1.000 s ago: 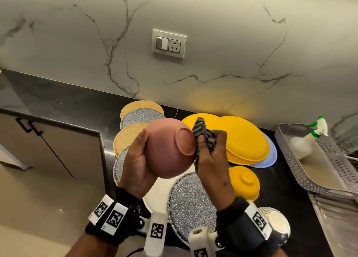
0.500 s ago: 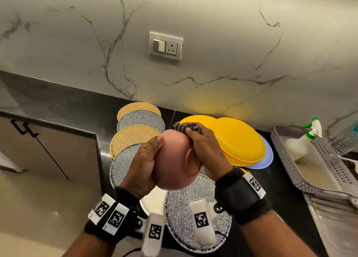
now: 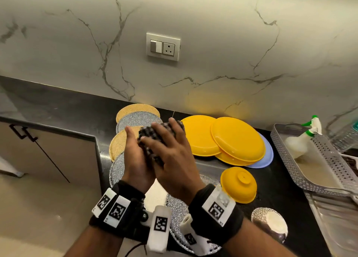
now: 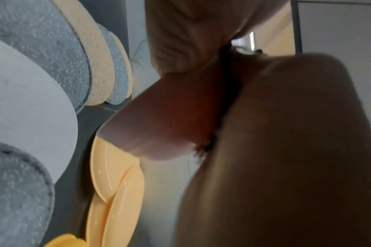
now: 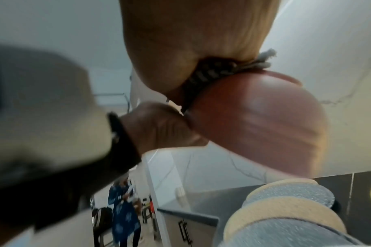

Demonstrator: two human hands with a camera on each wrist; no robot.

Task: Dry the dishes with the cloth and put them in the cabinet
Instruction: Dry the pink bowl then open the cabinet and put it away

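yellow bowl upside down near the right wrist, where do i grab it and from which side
Come from above. The yellow bowl lies rim down on the black counter, so its rim is probably hard to get under. Spread fingers over the dome and grip its sides, or pinch the raised round foot on top. Both hands are busy with the pink bowl.

Bowl (image 5: 264, 127) in my hands: smooth, semi-gloss, dull pink, looks plastic. Cloth (image 3: 155, 140) over it: woven checked fabric, frayed white edge. Right of the bowl, yellow plates (image 3: 238, 138): glossy plastic. Left of it, round mats (image 3: 135, 119): coarse, glittery silver and grainy tan. Beneath, countertop (image 3: 67, 107): dark polished stone. Behind, wall (image 3: 213, 24): veined marble, satin sheen.
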